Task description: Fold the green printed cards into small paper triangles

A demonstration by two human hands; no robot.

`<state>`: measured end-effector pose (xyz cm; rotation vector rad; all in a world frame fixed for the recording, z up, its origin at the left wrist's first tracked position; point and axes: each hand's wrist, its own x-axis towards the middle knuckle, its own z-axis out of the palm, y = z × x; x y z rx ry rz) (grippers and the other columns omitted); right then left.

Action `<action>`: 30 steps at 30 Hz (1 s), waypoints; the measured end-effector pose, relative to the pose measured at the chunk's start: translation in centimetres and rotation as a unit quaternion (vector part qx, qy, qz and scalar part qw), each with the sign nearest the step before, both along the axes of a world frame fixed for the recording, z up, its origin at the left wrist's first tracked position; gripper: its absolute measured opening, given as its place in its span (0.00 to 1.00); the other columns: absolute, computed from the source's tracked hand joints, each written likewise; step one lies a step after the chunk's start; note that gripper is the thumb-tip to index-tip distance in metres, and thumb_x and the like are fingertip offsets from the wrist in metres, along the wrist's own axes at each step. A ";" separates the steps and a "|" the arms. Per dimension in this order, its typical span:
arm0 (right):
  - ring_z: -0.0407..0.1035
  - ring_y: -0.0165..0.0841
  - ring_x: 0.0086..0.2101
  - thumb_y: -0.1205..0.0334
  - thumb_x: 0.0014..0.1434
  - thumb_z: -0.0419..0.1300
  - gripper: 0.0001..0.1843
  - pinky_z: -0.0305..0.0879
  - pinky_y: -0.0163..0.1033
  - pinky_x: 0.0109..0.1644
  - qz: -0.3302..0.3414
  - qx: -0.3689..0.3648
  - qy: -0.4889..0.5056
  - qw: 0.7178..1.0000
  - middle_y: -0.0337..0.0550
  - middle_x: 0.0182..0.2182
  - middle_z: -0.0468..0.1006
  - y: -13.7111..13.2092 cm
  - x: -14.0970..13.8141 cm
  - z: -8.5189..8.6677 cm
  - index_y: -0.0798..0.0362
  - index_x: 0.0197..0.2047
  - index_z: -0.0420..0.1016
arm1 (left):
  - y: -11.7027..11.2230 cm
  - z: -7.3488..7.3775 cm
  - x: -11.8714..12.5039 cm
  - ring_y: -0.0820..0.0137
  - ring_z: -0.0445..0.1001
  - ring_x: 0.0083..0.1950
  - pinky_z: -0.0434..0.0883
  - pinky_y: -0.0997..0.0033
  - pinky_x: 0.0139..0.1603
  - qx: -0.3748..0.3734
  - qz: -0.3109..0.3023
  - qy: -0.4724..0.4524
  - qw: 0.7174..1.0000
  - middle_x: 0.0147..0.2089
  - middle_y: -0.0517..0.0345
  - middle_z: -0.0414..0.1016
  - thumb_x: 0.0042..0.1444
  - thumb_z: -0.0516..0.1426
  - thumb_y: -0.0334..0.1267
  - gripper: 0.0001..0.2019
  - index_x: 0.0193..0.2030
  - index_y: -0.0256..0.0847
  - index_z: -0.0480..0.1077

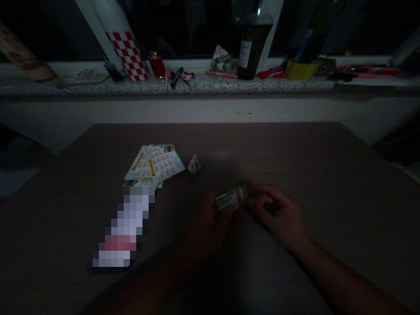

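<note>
A small green and white printed paper (231,198), which looks folded, is between my two hands. My left hand (210,221) grips it from the left, thumb on top of its face. At its right end, my right hand (278,210) pinches the paper's edge between thumb and fingers. To the left lies a loose pile of printed paper cards (157,164) with red number-like grids. Beside the pile stands a small folded paper piece (194,164) with a pointed top. The light is dim, so the finger details are hard to see.
A phone-like thing (124,223), its face blurred into blocks, lies below the cards on the wooden table (295,148). Behind, the stone windowsill (197,87) bears a red-and-white checkered bottle (129,54), a dark labelled bottle (251,52), a yellow holder (302,70) and small red items.
</note>
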<state>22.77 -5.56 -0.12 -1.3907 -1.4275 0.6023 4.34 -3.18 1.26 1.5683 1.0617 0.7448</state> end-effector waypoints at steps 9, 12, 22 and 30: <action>0.71 0.30 0.26 0.60 0.54 0.63 0.20 0.69 0.35 0.33 0.057 -0.026 0.017 0.998 0.37 0.26 0.77 0.1 -1.1 0.0 0.51 0.50 0.69 | -0.1 -0.4 0.3 0.63 0.71 0.37 0.66 0.64 0.37 0.248 -0.080 0.236 0.936 0.38 0.51 0.73 0.64 0.48 0.39 0.09 0.44 0.38 0.65; 0.72 0.30 0.27 0.63 0.55 0.60 0.17 0.69 0.35 0.32 0.050 -0.032 0.000 0.998 0.38 0.27 0.77 0.1 -1.1 -0.1 0.52 0.49 0.70 | -0.2 -0.1 0.4 0.61 0.72 0.39 0.68 0.61 0.40 0.272 -0.094 0.240 0.927 0.40 0.48 0.74 0.64 0.48 0.40 0.11 0.47 0.37 0.65; 0.69 0.27 0.22 0.66 0.54 0.59 0.19 0.68 0.31 0.28 0.003 -0.035 -0.013 0.999 0.33 0.22 0.74 0.4 -0.5 -0.5 0.55 0.50 0.71 | 0.2 -0.3 -0.7 0.57 0.63 0.63 0.62 0.54 0.62 0.303 -0.045 0.203 0.930 0.65 0.41 0.61 0.62 0.51 0.38 0.33 0.70 0.37 0.41; 0.67 0.26 0.22 0.66 0.56 0.59 0.24 0.68 0.32 0.30 0.013 -0.020 -0.015 1.000 0.31 0.21 0.71 0.4 -0.1 -0.5 0.52 0.56 0.67 | 1.3 1.0 -1.6 0.59 0.42 0.73 0.48 0.49 0.69 0.392 -0.171 0.260 0.866 0.73 0.48 0.46 0.52 0.50 0.24 0.31 0.65 0.38 0.56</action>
